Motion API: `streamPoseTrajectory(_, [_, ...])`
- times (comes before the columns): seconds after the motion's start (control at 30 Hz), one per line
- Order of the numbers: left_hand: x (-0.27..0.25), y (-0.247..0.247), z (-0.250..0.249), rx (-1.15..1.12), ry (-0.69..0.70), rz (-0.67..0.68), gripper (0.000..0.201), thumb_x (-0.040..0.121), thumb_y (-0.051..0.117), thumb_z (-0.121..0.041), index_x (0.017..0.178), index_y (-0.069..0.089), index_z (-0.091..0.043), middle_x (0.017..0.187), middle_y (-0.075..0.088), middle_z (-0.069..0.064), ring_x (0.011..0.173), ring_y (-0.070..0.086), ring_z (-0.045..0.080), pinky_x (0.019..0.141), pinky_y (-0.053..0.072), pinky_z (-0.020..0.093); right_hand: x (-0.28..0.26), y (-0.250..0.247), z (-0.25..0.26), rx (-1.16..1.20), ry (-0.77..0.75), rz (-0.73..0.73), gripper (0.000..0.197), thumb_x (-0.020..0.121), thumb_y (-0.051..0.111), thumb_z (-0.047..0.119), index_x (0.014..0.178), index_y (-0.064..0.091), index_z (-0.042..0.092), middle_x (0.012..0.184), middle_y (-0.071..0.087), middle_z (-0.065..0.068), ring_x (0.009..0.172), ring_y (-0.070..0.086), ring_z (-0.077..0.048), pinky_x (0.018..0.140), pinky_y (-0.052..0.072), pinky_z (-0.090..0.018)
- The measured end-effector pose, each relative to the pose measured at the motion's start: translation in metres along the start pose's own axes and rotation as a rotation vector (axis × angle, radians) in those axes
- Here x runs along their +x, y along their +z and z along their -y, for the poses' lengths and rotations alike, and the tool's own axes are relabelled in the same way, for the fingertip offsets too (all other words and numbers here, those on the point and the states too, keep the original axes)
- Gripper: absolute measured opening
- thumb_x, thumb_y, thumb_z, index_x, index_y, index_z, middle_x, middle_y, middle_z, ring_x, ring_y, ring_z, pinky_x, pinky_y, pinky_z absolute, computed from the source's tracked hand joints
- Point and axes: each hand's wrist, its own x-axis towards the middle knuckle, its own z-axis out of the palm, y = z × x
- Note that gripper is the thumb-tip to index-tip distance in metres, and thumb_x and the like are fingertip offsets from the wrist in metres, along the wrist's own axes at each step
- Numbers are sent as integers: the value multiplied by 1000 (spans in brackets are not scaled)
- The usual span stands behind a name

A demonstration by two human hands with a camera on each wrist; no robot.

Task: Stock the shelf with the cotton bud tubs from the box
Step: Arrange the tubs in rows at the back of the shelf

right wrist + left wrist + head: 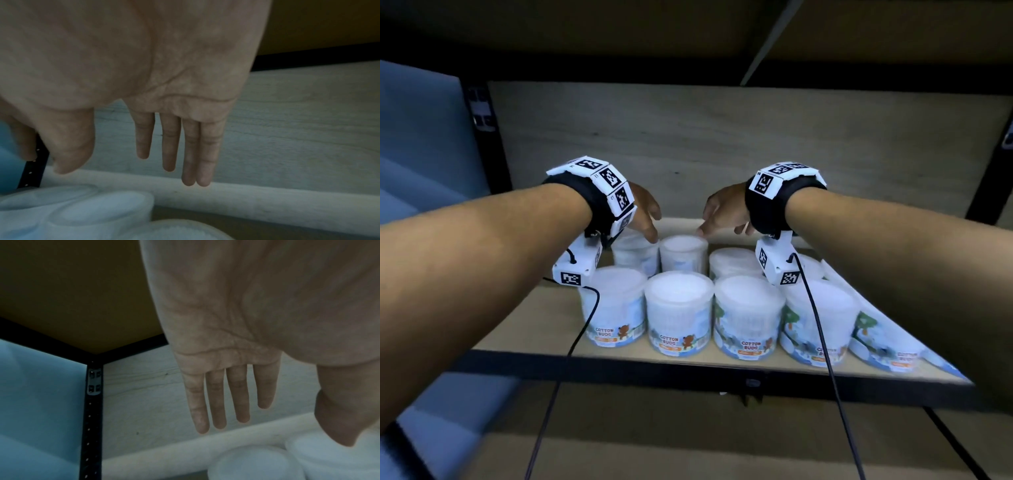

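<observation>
White tubs (678, 313) stand upright in rows on the shelf (544, 318), lids up; both hands, left (643, 212) and right (722, 212), hover flat-fingered above, holding nothing.

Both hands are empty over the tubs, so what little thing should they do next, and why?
Probably draw both back for another tub. The left hand and right hand hover open above the back-row tubs, which stand upright on the shelf, holding nothing.
</observation>
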Motion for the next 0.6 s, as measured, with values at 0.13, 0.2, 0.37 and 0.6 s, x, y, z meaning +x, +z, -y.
streamPoseTrajectory(0.13, [-1,-1,19,-32,4,54,68,85,72,-40,145,43,-28,142,51,-2,128,48,18,103,38,27,16,2,23,-49,-21,4,62,91,62,50,140,50,13,136,53,-8,116,59,-29,101,49,-42])
streamPoseTrajectory(0.2, [-2,1,24,-25,18,69,70,86,72,-37,147,40,-28,143,49,-3,128,49,18,104,38,27,26,5,31,-56,-19,26,65,89,63,53,139,51,13,136,54,-9,116,59,-30,101,49,-43])
streamPoseTrajectory(0.37, [2,8,32,-27,54,80,78,82,76,-35,148,36,-33,148,46,-4,130,47,16,106,36,27,47,15,47,-52,0,66,69,82,70,53,138,50,17,133,54,-9,108,62,-35,93,54,-49])
streamPoseTrajectory(0.6, [13,17,36,-32,113,187,85,79,76,-17,150,33,-39,152,39,-6,124,49,15,106,43,36,70,23,57,-179,0,122,66,76,75,56,128,60,18,129,59,-5,106,63,-29,92,55,-44])
